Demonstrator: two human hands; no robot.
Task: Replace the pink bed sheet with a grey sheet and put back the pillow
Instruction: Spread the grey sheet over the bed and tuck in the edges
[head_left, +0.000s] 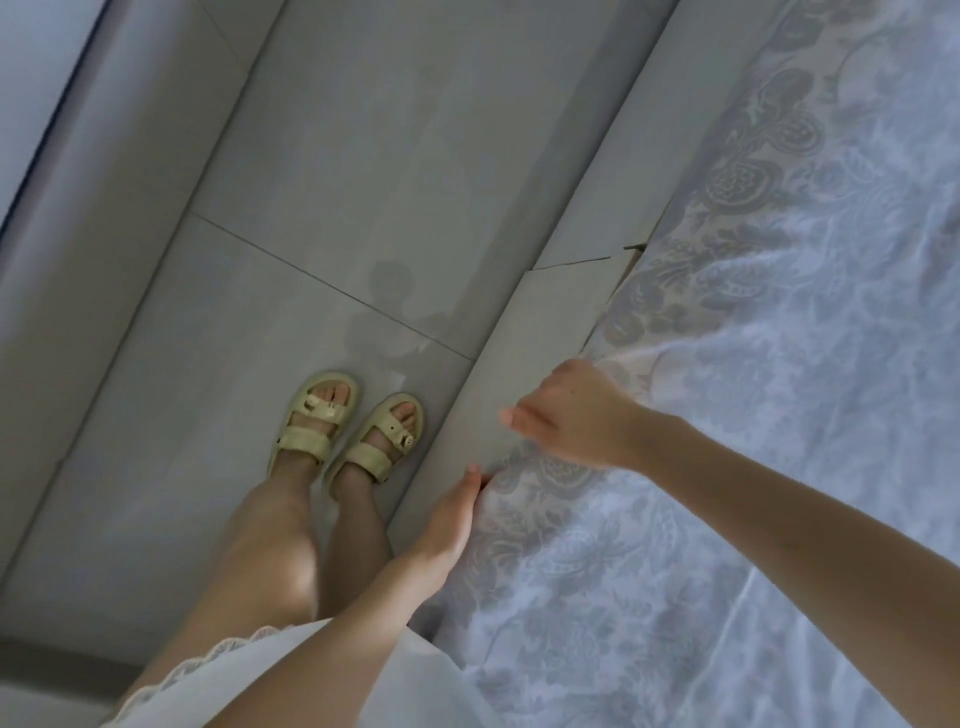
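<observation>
Left grip (451, 515) flat on grey sheet (753, 415) edge | right grip (574, 415) touching it

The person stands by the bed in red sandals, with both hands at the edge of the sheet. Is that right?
Not quite. The sandals are pale yellow, not red, as the head view shows. The rest is right: the person stands by the bed, with the left hand and right hand at the edge of the sheet.
</observation>
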